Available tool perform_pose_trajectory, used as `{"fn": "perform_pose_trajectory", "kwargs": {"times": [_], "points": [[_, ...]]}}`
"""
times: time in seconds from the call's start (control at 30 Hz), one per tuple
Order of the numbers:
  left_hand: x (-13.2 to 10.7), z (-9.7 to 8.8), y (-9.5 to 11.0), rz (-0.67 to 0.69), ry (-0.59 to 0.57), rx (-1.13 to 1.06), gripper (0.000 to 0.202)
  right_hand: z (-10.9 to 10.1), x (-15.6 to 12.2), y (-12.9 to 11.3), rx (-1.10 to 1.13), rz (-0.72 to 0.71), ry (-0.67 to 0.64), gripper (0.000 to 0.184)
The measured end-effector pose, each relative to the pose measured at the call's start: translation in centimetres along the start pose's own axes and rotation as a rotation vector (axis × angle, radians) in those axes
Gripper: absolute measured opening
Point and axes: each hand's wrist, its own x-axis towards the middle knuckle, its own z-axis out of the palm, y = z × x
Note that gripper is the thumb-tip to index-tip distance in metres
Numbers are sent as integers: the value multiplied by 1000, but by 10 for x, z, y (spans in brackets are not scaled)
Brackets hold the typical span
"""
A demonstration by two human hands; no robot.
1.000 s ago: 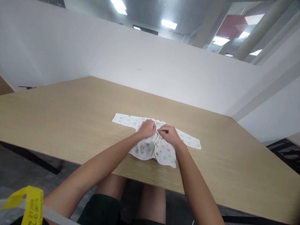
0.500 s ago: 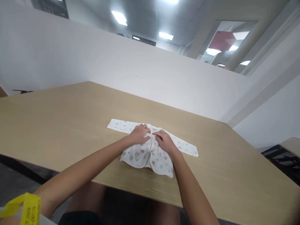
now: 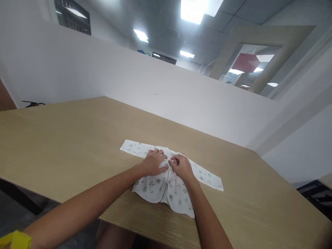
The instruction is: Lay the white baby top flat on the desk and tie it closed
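Observation:
A small white baby shirt [image 3: 178,197] with green and grey animal prints lies face up on the table, both long sleeves spread out sideways. Its front edges meet near the collar and part towards the hem. My left hand [image 3: 155,163] rests palm down on the upper chest, its fingers apart and the thumb by the front opening. On the other side of that opening, my right hand [image 3: 182,167] has its fingers curled and pinches the front edge just below the collar. Whether a fastener is between those fingertips is too small to tell.
The wooden table [image 3: 83,138] reaches back to a white partition wall [image 3: 160,93]. Its near edge runs close below the shirt's hem. A dark box-like thing [image 3: 315,197] stands beyond the right edge, and a small black object [image 3: 33,103] shows at the far left.
My right hand's fingers have curled into a pinch at the shirt's front edge. My left hand stays on the chest. The view has tilted up, so the shirt sits lower in it.

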Motion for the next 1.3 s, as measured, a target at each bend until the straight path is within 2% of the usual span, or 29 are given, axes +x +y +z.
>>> {"fn": "perform_pose_trajectory", "kwargs": {"times": [0.17,0.4,0.5,0.57,0.63,0.7,0.77,0.87,0.97,1.07,1.17,1.3], "points": [[0,0,0,-7,-3,9,44,4,3,-12,-146,41,-39,10],[-2,0,0,-2,-5,48,43,9,9,-13,-264,22,-96,10],[-2,0,0,7,-8,64,44,10,11,-10,-258,-20,-74,9],[-2,-1,-1,-13,-3,73,48,10,9,-5,-149,-55,-53,9],[-2,-2,-3,-50,-3,61,55,9,5,4,35,-52,35,20],[-3,-4,-6,-81,-21,47,63,7,-2,15,176,-3,177,31],[-5,-4,-9,-97,-75,53,73,3,-9,25,196,21,302,28],[-8,-3,-13,-116,-170,65,86,-5,-18,32,93,-73,350,20],[-8,-1,-12,-113,-168,80,88,-10,-23,27,54,-207,298,20],[-4,-5,-7,-45,-35,116,67,-11,-25,19,109,-268,184,27],[-1,-10,3,18,79,105,41,-5,-24,15,47,-262,56,35],[-2,-12,15,31,59,86,36,3,-21,11,-156,-209,-35,41]]}}
